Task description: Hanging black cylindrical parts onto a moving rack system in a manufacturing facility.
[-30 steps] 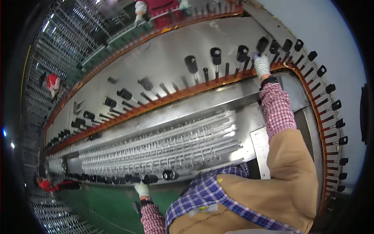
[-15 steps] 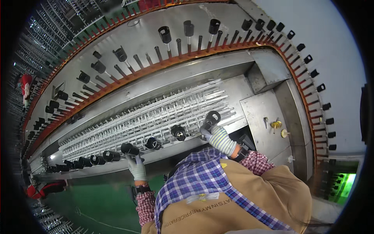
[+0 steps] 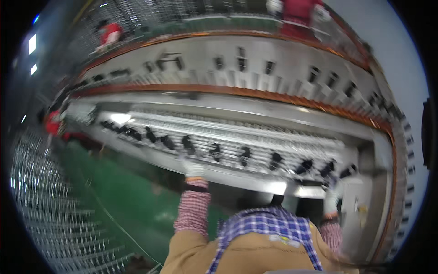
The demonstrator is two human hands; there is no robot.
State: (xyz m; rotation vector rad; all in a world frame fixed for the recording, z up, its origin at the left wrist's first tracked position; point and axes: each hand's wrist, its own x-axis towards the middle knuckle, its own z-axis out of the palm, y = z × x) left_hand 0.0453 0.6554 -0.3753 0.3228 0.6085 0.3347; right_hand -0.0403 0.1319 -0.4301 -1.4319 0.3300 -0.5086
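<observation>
My left hand (image 3: 194,168), in a pale knitted glove, reaches to the near edge of a long metal rack (image 3: 273,137). Its fingers are smeared by motion, just below a black tubular part (image 3: 188,144). At the rack's right end is my gloved right hand (image 3: 334,192), next to a black part (image 3: 327,169) and a tilted black part (image 3: 349,170). Blur hides whether it grips either. Several more black parts, among them one in the middle (image 3: 245,156), stand in a row along the rack's near side.
Behind the rack, an orange-brown conveyor rail (image 3: 228,90) with upright pins and some black parts curves round to the right. Co-workers in red (image 3: 109,34) are at the far left and far side. Metal racks (image 3: 41,182) hang over the green floor (image 3: 123,182) at left.
The view has swung, so more of the left side and a person across the conveyor show. My hands are farther apart, the right at the rack's right end. The row now reaches farther right.
</observation>
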